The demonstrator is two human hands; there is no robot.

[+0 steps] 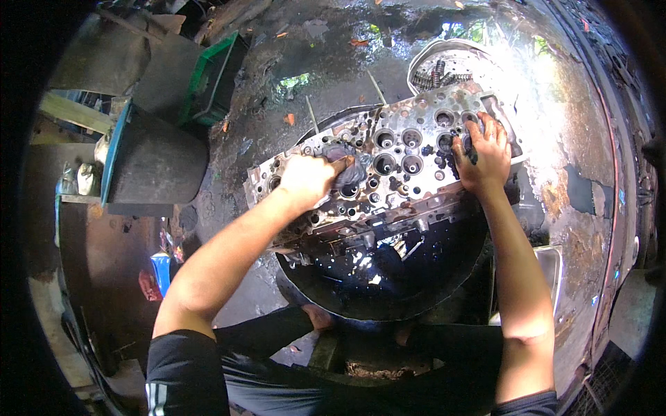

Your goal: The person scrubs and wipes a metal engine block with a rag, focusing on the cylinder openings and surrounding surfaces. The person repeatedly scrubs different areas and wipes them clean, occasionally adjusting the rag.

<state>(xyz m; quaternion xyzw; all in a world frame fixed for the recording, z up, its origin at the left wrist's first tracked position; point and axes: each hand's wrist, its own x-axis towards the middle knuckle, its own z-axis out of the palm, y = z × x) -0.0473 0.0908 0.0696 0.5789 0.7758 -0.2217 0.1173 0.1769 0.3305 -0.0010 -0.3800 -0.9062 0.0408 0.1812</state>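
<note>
A metal engine cylinder head (394, 149), with rows of round valve openings and bolt holes, lies tilted across a wide dark round basin (444, 277). My left hand (310, 182) is closed on a dark grey rag (350, 166) and presses it against the top face, left of the middle. At the right end, my right hand (485, 154) rests on the same face, its fingers spread and blackened with grease. Nothing shows in that hand. Dark liquid with bright reflections sits in the basin below the metal block.
Beyond the cylinder head, a round pan (458, 61) holds several coil springs. Two thin rods (377, 89) stick up behind the block. To the left are a green crate (208, 80) and a dark bin (156, 156). The floor (270, 62) is wet and oily, with scattered leaves.
</note>
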